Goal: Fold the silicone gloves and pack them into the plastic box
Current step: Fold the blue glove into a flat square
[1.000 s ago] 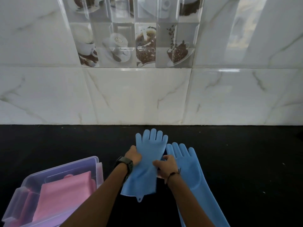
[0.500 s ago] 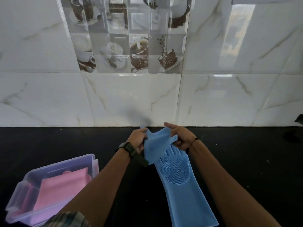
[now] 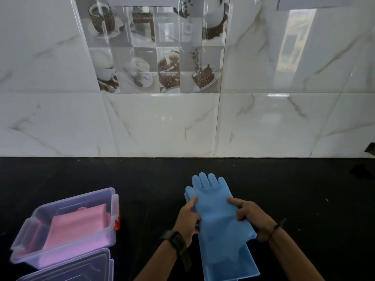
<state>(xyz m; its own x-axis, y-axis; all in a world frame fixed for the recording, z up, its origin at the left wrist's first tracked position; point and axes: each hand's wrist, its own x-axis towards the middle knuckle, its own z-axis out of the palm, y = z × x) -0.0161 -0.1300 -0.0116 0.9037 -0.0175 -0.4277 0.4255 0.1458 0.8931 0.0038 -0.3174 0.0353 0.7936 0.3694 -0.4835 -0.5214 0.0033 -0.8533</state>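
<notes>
Two blue silicone gloves (image 3: pixel 219 220) lie stacked on the black counter, fingers pointing to the wall, cuffs toward me. My left hand (image 3: pixel 187 220), with a dark watch on its wrist, grips the top glove's left edge. Holding the right edge is my right hand (image 3: pixel 249 217). The lower glove shows only as a cuff edge at the bottom. At the left stands the clear plastic box (image 3: pixel 26 238), open, with folded pink gloves (image 3: pixel 77 228) inside.
The box's clear lid (image 3: pixel 81 266) lies in front of the box at the bottom left. A small red thing (image 3: pixel 117 224) peeks out beside the box. The white tiled wall (image 3: pixel 182 126) bounds the counter at the back. A dark object (image 3: pixel 370 148) sits at the far right edge.
The lifted blue glove has been brought over and laid flat on top of the other one. Both hands came back toward me and now hold its sides.
</notes>
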